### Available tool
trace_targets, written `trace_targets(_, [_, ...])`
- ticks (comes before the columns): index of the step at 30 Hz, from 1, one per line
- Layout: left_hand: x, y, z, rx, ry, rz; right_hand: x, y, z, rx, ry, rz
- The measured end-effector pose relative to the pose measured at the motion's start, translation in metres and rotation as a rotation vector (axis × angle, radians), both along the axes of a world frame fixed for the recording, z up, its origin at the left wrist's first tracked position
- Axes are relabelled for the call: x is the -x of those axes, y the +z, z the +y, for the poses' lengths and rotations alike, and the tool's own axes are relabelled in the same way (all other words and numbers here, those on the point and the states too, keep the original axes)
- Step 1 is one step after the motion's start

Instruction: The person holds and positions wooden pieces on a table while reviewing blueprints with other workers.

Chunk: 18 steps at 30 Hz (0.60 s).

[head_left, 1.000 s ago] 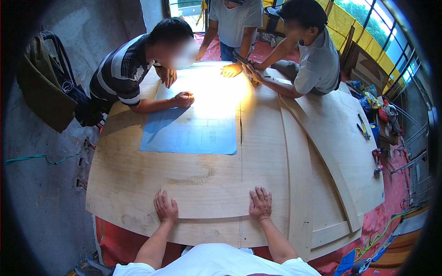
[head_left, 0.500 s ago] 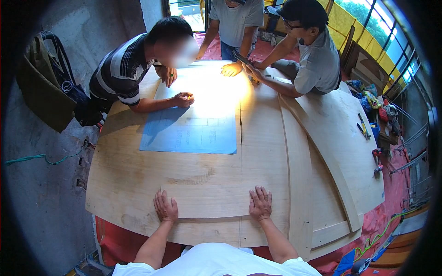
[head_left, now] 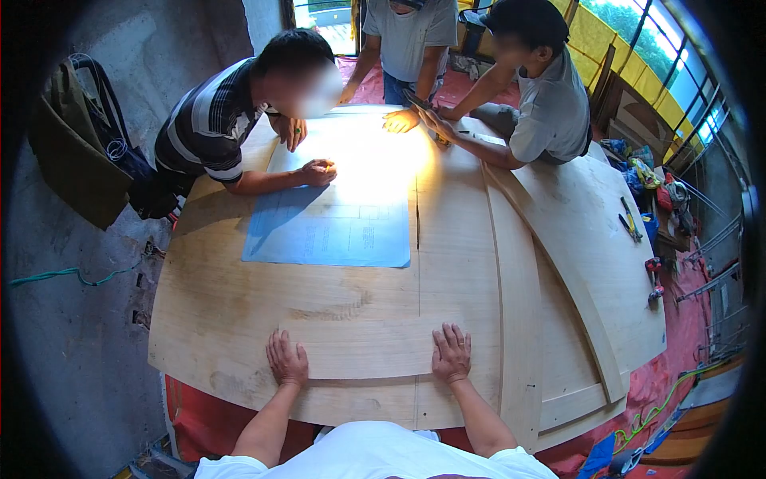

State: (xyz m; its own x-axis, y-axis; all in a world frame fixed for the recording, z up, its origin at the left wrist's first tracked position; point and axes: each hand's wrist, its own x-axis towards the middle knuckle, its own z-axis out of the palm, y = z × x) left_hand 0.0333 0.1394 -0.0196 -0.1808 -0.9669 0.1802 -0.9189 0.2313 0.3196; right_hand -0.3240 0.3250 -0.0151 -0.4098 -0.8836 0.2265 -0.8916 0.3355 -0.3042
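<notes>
My left hand (head_left: 288,359) lies flat with spread fingers on the left end of a pale wooden board (head_left: 367,349) near the front of the wooden table (head_left: 215,319). At the board's right end rests my right hand (head_left: 452,354), palm down, its fingers a little apart. Neither hand holds anything. Beyond them a large printed sheet (head_left: 327,239) lies on the table, its upper part washed out by bright light. A person in a striped shirt (head_left: 209,120) leans over it from the left, fingers closed on something small.
Long wooden strips (head_left: 519,319) lie on the right. Pliers (head_left: 629,219) and a red tool (head_left: 654,278) are at the right edge. Two people stand or lean at the far side, one (head_left: 550,112) holding a dark flat object. A bag (head_left: 76,144) hangs left.
The person at the far right has tipped their head slightly. My two hands have stayed in the same place.
</notes>
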Motion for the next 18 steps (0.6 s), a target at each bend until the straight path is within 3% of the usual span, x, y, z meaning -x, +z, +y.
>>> trace_targets(18, [-0.0024, -0.007, -0.0011, 0.021, -0.001, -0.009, 0.0003, -0.0004, 0.0005, -0.006, 0.005, -0.003])
